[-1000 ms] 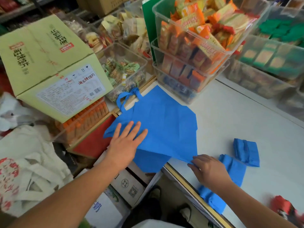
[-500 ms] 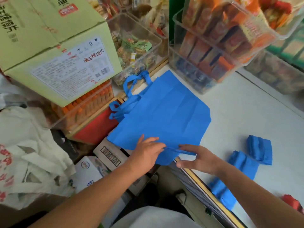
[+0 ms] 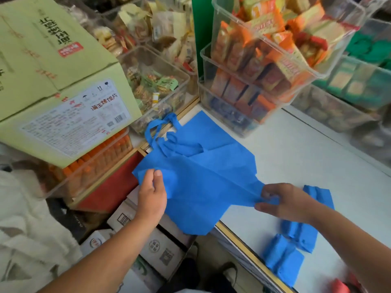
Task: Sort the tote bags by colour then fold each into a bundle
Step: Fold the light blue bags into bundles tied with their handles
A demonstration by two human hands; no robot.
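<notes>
At the bench (image 3: 306, 166) edge, gripping 1 blue tote bag (image 3: 207, 182). Pinched by the left hand (image 3: 152, 195), bunched in the right hand (image 3: 283, 201).

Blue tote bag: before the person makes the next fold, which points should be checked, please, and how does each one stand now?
1. The left hand grips the blue tote bag at its left edge: ok.
2. The right hand pinches its right corner: ok.
3. Bag fully on the counter: not ok, the near part overhangs the edge.
4. The handles tucked in: not ok, they lie loose at the far end.
5. Same-colour folded bundles nearby: ok.
</notes>
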